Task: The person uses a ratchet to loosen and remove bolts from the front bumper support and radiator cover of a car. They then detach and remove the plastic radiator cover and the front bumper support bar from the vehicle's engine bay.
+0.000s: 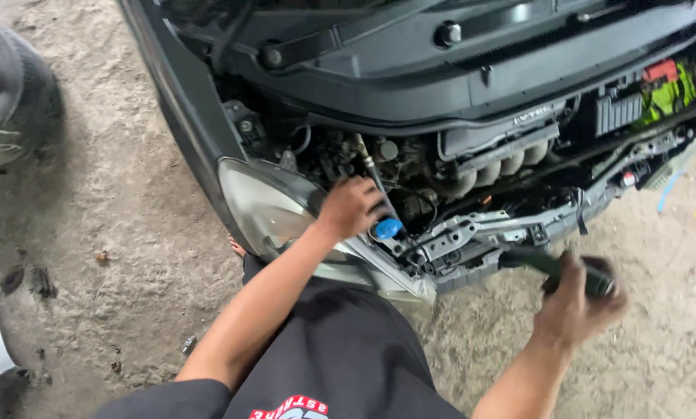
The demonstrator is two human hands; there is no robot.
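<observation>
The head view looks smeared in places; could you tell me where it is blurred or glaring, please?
Head view: the right hand and its dark tool are motion-blurred; the left hand by the blue cap is sharper; the headlight shows soft glare.

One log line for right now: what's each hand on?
left hand: in engine bay beside blue cap | right hand: gripping dark tool, blurred | headlight: left of the left hand

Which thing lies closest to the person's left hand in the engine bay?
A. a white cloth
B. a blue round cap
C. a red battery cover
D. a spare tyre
B: the left hand rests in the engine bay right beside the blue round cap.
</observation>
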